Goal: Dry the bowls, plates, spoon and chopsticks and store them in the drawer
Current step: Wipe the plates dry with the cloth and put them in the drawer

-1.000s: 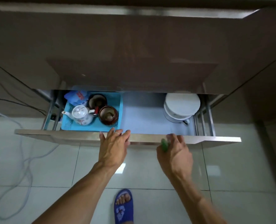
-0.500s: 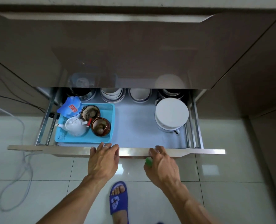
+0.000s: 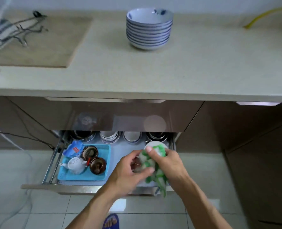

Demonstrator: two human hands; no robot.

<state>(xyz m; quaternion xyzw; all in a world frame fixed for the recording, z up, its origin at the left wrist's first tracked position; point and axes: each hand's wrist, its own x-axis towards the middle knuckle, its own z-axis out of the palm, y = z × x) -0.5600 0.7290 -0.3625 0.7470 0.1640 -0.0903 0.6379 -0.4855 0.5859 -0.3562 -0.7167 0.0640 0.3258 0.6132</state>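
Both hands meet over the open drawer (image 3: 87,189) and hold a green and white cloth (image 3: 153,169) between them. My right hand (image 3: 168,162) grips the cloth from the right, thumb on top. My left hand (image 3: 130,172) pinches its left part. A stack of several blue-rimmed white bowls (image 3: 149,28) stands on the counter (image 3: 203,66) at the back. Inside the drawer's far row sit white bowls (image 3: 108,137), a small bowl (image 3: 131,137) and metal pots (image 3: 156,136). A white lidded pot (image 3: 155,144) is mostly hidden behind the cloth.
A blue tray (image 3: 102,177) in the drawer's left half carries a white teapot (image 3: 76,165), two brown cups (image 3: 97,165) and a blue packet (image 3: 72,149). A wooden board (image 3: 54,47) with metal tongs (image 3: 24,33) lies on the counter's left. A yellow hose (image 3: 265,15) runs at the right. My sandalled foot (image 3: 110,221) is below.
The drawer came further out, then both hands left its front edge and rose together on the green cloth. My view tilted up and now takes in the counter and bowl stack.
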